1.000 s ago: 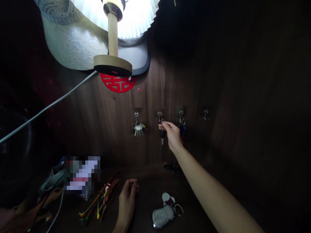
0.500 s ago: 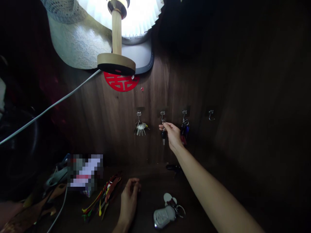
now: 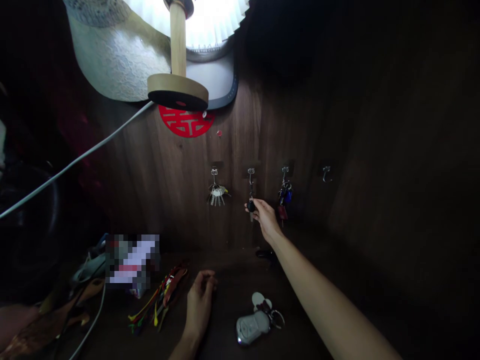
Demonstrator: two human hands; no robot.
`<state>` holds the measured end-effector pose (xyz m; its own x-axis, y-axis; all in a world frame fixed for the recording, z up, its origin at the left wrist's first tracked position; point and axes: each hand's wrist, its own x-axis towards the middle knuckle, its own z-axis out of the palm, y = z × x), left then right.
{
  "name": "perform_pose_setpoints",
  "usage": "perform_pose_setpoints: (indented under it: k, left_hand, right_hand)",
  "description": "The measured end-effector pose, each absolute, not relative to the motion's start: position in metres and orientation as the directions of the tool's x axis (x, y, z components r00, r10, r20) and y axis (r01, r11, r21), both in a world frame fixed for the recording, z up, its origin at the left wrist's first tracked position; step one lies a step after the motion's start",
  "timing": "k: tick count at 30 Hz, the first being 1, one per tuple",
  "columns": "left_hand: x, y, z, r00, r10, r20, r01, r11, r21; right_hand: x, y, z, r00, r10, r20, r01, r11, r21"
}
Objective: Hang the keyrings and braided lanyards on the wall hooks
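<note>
My right hand point(image 3: 265, 216) is closed on a black-headed key point(image 3: 251, 205), pinching the head between thumb and fingers. The key hangs by a small ring and clasp from the second metal hook point(image 3: 251, 172) on the dark wooden panel. Lower down, my left hand point(image 3: 199, 300) rests on the shelf, fingers loosely bent and nothing visible in them. Right of it lies a grey remote fob point(image 3: 252, 327) with a metal ring and pale round tags. A bunch of silver keys point(image 3: 216, 194) hangs on the left hook, and a bunch with blue and red pieces point(image 3: 285, 196) on the third.
A fourth hook point(image 3: 326, 174) is at the right. Above are a lit lamp with a wooden base point(image 3: 177, 91), its white cable point(image 3: 86, 154), caps point(image 3: 112, 60) and a red cut-out ornament point(image 3: 186, 122). Coloured cords point(image 3: 165, 295) and a blurred box point(image 3: 132, 262) lie at the left.
My right hand has slid down from the ring near the hook to the key's black head. The key still hangs there. My left hand has stayed on the shelf. The view has shifted slightly.
</note>
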<state>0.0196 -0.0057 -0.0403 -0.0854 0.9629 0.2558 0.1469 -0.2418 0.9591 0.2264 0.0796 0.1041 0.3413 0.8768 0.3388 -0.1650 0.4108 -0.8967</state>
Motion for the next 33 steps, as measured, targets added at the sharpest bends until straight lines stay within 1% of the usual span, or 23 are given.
perform_pose_setpoints:
  k: [8, 15, 20, 25, 30, 33]
  left_hand:
    - [0.020, -0.007, -0.038, -0.093, 0.960, 0.266, 0.136, -0.252, 0.958]
    - [0.021, -0.007, -0.039, -0.090, 0.961, 0.262, 0.143, -0.248, 0.958]
    - [0.020, -0.006, -0.041, -0.075, 0.961, 0.267, 0.161, -0.253, 0.954]
    - [0.020, -0.007, -0.040, -0.076, 0.962, 0.262, 0.164, -0.247, 0.955]
    - [0.021, -0.008, -0.039, -0.080, 0.959, 0.273, 0.156, -0.258, 0.953]
    - [0.021, -0.009, -0.040, -0.064, 0.958, 0.281, 0.175, -0.267, 0.948]
  right_hand:
    - [0.253, 0.062, 0.062, 0.311, 0.906, 0.286, -0.014, 0.306, -0.952]
    - [0.284, 0.056, 0.021, 0.330, 0.889, 0.316, 0.203, 0.260, -0.944]
    - [0.307, 0.059, -0.010, 0.337, 0.877, 0.342, 0.390, 0.201, -0.899]
    - [0.318, 0.052, -0.036, 0.314, 0.885, 0.344, 0.556, 0.123, -0.822]
    - [0.318, 0.039, -0.049, 0.294, 0.884, 0.363, 0.656, 0.089, -0.749]
    - [0.316, 0.030, -0.049, 0.268, 0.887, 0.377, 0.685, 0.099, -0.722]
